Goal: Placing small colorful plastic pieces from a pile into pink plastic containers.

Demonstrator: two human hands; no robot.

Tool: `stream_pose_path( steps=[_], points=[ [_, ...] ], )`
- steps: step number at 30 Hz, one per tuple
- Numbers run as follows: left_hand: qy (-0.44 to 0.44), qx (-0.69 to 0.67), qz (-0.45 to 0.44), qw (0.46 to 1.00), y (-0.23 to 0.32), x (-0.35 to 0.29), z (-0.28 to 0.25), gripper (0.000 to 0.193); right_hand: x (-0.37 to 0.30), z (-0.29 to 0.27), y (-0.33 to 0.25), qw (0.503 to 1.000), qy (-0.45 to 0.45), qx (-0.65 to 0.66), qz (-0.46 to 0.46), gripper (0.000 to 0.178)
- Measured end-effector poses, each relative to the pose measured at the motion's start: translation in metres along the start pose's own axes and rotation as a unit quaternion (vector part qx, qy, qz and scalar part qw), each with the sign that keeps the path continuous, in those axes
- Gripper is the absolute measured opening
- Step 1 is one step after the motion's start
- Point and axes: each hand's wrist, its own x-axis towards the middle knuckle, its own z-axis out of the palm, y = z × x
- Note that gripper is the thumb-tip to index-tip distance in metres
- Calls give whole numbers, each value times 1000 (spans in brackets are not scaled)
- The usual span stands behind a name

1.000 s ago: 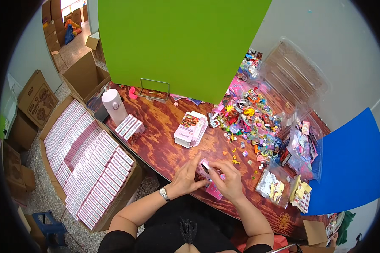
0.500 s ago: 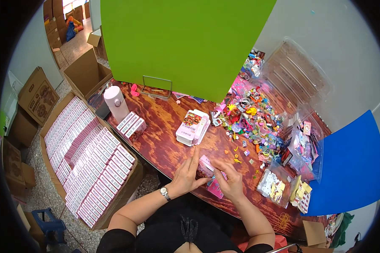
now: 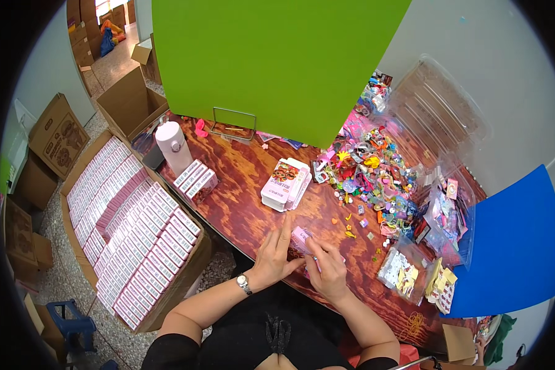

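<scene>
Pink box (image 3: 298, 240): one, held between two hands (image 3: 272, 256) (image 3: 328, 268); three cartons (image 3: 195, 180), one bottle (image 3: 174, 151).

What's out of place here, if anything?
The trinkets at right: a jumbled heap, with strays, such as a yellow piece, loose on the table. Looks messy beside the neatly packed carton; can't tell if spilled. No obvious damage.
</scene>
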Motion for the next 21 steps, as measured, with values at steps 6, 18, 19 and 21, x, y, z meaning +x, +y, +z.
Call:
stream_pose_path(
  steps=[6,18,19,21],
  points=[
    [-33,-82,-3,996,-3,3,-28,93,7,7,21,997,-31,44,46,37],
    [74,403,-17,912,-112,20,-100,54,82,104,104,947,-212,-243,5,72],
    [76,402,-15,912,-123,20,-98,54,80,108,110,946,-200,-257,2,59],
    [51,472,-24,880,-136,16,-99,52,80,106,107,948,-207,-241,-22,50]
  ],
)
